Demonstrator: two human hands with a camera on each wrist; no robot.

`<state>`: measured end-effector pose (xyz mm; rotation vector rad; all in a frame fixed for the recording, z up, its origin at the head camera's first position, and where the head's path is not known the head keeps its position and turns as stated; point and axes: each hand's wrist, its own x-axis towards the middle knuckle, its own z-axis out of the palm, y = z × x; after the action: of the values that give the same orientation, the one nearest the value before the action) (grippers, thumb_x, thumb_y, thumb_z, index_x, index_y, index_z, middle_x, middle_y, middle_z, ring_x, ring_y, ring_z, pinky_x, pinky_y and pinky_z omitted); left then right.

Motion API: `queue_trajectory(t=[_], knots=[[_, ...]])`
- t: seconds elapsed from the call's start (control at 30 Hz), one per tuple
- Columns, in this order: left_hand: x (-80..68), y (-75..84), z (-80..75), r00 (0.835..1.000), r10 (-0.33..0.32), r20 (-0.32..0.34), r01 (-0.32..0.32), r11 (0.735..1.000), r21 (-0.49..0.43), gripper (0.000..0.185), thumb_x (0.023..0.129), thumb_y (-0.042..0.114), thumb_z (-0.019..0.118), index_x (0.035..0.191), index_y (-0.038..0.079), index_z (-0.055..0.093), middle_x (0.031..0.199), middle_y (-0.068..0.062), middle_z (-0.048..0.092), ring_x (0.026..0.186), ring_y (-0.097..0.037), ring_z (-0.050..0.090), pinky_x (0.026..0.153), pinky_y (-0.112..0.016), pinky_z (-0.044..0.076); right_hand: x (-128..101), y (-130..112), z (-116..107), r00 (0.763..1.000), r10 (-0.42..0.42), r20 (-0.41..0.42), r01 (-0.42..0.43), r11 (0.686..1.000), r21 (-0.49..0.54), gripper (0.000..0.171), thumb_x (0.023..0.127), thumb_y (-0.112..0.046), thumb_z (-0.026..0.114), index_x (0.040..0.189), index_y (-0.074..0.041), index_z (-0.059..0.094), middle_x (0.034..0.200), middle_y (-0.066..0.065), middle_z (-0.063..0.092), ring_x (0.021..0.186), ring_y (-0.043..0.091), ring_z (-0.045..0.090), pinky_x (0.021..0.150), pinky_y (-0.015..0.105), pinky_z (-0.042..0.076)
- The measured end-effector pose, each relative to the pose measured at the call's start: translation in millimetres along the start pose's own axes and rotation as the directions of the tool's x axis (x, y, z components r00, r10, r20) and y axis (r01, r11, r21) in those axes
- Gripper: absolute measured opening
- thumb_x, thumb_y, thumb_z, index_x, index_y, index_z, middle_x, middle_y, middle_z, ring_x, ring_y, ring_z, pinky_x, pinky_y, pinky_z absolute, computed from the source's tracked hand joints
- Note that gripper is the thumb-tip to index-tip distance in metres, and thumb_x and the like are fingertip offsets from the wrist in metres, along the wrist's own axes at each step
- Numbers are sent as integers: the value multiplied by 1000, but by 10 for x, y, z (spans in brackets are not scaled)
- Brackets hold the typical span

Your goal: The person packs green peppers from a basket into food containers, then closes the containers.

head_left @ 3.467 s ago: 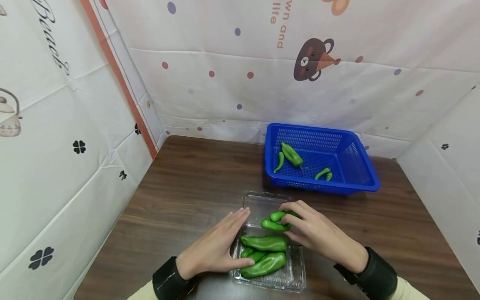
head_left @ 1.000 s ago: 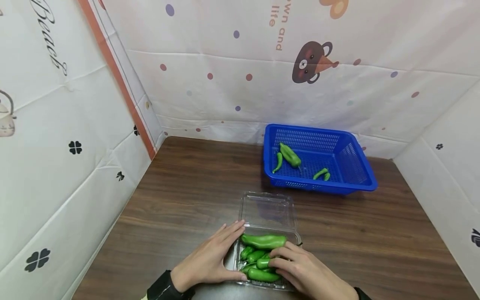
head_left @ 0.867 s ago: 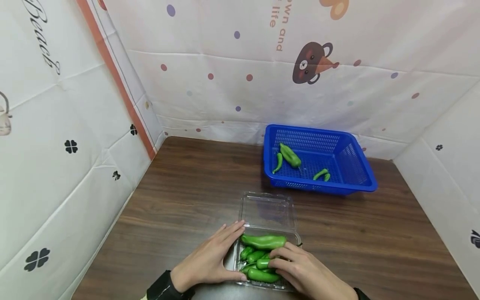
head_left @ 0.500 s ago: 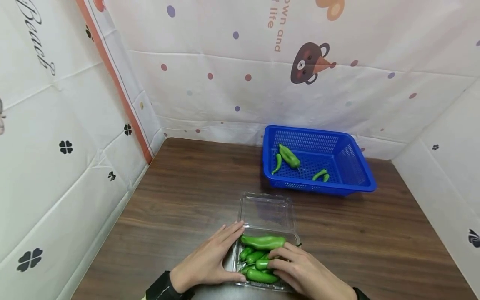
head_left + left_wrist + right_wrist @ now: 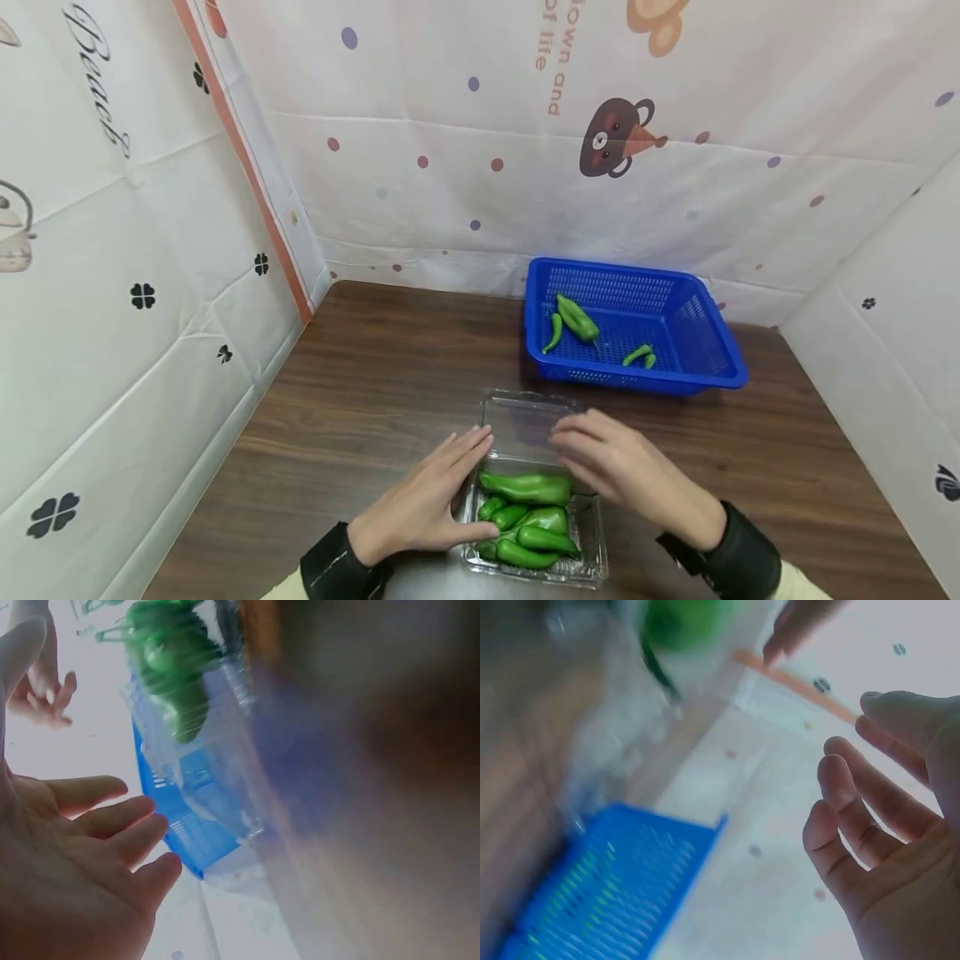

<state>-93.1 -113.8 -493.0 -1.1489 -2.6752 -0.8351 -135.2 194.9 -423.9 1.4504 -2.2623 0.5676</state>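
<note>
Right hand [image 5: 622, 471], fingers loose and empty, hovers over the box lid [image 5: 528, 421] lying just beyond, left hand [image 5: 427, 508] steadying the box [image 5: 592, 558].

Dark wood-grain table [image 5: 390, 383] is sitting in a corner booth, boxed in on three sides by white printed sheeting. Back sheet [image 5: 525, 167] is showing coloured dots, a brown bear print [image 5: 611, 137] and orange lettering [image 5: 551, 58], partly cropped at the top. Left sheet [image 5: 112, 292] is carrying black clover marks, cursive lettering and a teapot print, with an orange stripe [image 5: 247, 167] running down along its seam toward the table's far-left corner. Right sheet [image 5: 885, 333] is also showing clovers. Fold creases are showing across all sheets. Light is falling even and soft, with only faint shadows on the tabletop.
</note>
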Motion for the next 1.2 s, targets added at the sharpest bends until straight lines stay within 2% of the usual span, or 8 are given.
queue_trajectory(t=[0.07, 0.2, 0.3, 0.5, 0.67, 0.9, 1.1, 1.2], knots=[[82, -12, -51, 1000, -16, 4, 16, 1000, -7, 108, 87, 68, 69, 163, 5, 25, 169, -9, 21, 153, -32, 29, 122, -50, 27, 120, 130, -91, 999, 45, -3, -45, 999, -17, 28, 101, -24, 66, 120, -5, 72, 117, 6, 69, 104, 18, 67, 87, 30, 59], [296, -49, -153, 999, -52, -11, 52, 999, -15, 109, 87, 69, 69, 165, 10, 20, 170, -7, 18, 153, -28, 27, 121, -46, 29, 356, 434, -228, 985, 170, 5, -170, 985, -23, 45, 93, -13, 77, 134, -3, 65, 118, 11, 69, 93, 18, 68, 73, 33, 60], [484, -78, -211, 996, -52, -67, 53, 999, 5, 106, 89, 66, 69, 164, 8, 22, 169, -10, 20, 153, -29, 29, 120, -45, 31, 502, 686, -277, 961, 272, 55, -269, 962, -49, 49, 93, -12, 77, 139, -3, 61, 116, 13, 67, 84, 18, 66, 65, 32, 56], [861, -123, -289, 981, -59, -183, 68, 997, 43, 89, 97, 51, 67, 160, 0, 31, 166, -17, 28, 153, -31, 29, 120, -44, 32, 684, 1078, -254, 920, 362, 148, -354, 932, -83, 45, 96, -12, 74, 137, 2, 61, 113, 17, 67, 84, 27, 68, 68, 39, 58], [1088, -128, -324, 981, -101, -165, 111, 992, 54, 84, 101, 52, 61, 160, 1, 30, 167, -17, 28, 154, -27, 25, 122, -43, 30, 813, 1284, -231, 896, 391, 210, -381, 920, -85, 38, 98, -12, 72, 131, 3, 64, 113, 20, 68, 84, 28, 69, 74, 44, 60], [1351, -212, -265, 986, -92, -142, 106, 990, 89, 80, 104, 50, 55, 159, -2, 30, 165, -21, 30, 154, -30, 27, 125, -43, 23, 978, 1614, -139, 847, 438, 300, -424, 898, -117, 35, 97, -13, 73, 128, 3, 67, 110, 19, 70, 91, 30, 68, 80, 49, 58], [1493, -286, -222, 985, -123, -122, 138, 983, 118, 79, 105, 49, 54, 158, -5, 32, 163, -24, 31, 153, -33, 29, 125, -44, 23, 1069, 1817, -38, 809, 458, 369, -438, 888, -143, 35, 96, -14, 73, 127, 3, 67, 113, 21, 70, 102, 35, 67, 86, 53, 57], [1550, -307, -214, 984, -141, -109, 154, 979, 129, 79, 105, 49, 53, 158, -5, 31, 163, -24, 31, 153, -33, 29, 125, -44, 21, 1102, 1888, 4, 775, 476, 415, -456, 877, -152, 36, 96, -13, 73, 128, 3, 66, 116, 22, 69, 106, 37, 66, 88, 53, 56]])
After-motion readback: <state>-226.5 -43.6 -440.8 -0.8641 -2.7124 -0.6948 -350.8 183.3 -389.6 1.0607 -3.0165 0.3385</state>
